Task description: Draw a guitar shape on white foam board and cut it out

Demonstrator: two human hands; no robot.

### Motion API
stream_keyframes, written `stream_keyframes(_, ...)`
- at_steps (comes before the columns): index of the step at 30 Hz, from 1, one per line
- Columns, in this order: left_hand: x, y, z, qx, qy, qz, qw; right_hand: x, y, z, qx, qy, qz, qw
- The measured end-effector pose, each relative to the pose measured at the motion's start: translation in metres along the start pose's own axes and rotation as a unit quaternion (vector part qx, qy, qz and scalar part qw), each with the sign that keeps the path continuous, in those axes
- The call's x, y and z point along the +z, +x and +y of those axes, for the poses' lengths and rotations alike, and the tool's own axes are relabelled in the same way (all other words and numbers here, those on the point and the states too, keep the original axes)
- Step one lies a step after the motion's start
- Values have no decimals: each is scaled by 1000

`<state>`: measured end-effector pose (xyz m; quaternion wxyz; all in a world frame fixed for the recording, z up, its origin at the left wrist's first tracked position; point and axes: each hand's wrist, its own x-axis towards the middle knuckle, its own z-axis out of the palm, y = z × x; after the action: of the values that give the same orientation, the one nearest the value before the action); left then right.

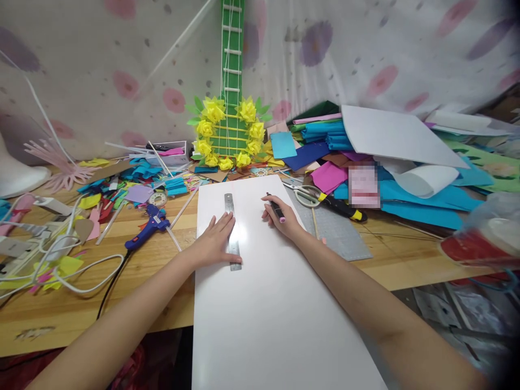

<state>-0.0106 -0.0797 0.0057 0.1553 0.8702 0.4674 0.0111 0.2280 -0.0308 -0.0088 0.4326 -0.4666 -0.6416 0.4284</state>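
A large white board (280,314) lies before me, its far part on the table and its near part past the table's front edge. My left hand (213,241) is spread flat on the board's left part, fingertips and thumb pressing a metal ruler (234,244). The ruler runs lengthwise, close to the board's left edge. To its right, my right hand (289,219) grips a dark marker (277,208) with a pink end. The marker's tip points away from me; whether it touches the board I cannot tell.
A green paper guitar shape (232,127) with yellow flowers stands behind the board. At left are a blue glue gun (148,227), white cables (97,287) and paper scraps. Scissors (306,196), a black-and-yellow cutter (347,207) and a grey cutting mat (345,238) lie right, before piled coloured paper (418,208).
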Motion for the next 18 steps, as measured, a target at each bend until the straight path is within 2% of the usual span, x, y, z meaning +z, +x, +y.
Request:
stream_keyframes(8, -7, 19, -15, -18, -10, -2, 1000, 3, 18, 2, -6, -18, 17, 1000)
stream_keyframes(18, -6, 12, -7, -11, -23, 13, 1000, 4, 15, 0, -3, -24, 30, 999)
